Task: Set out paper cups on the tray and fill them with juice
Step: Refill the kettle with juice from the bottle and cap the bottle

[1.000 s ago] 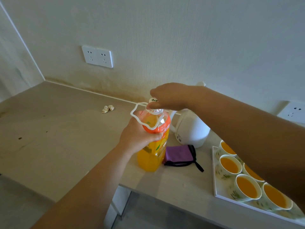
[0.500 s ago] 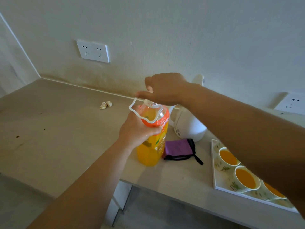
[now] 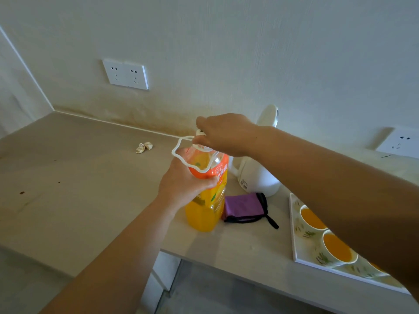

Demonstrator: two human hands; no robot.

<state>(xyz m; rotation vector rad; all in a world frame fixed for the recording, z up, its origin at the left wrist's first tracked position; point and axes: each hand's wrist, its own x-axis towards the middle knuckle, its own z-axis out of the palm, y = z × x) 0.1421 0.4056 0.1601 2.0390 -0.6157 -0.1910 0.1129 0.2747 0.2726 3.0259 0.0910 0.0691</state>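
Both hands are on the clear plastic bottle of orange juice: the left hand wraps its orange-labelled shoulder, and the right hand pinches the white screw cap from above. The bottle stands upright near the counter front edge, a white loop handle at its neck. Near the right end, a white rectangular tray holds juice-filled patterned paper cups.

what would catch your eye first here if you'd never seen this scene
The big orange juice bottle at the middle of the counter: the left hand grips its shoulder while the right hand pinches the white cap on top. At the right edge, paper cups already full of juice stand on a white tray, partly hidden by the right arm.
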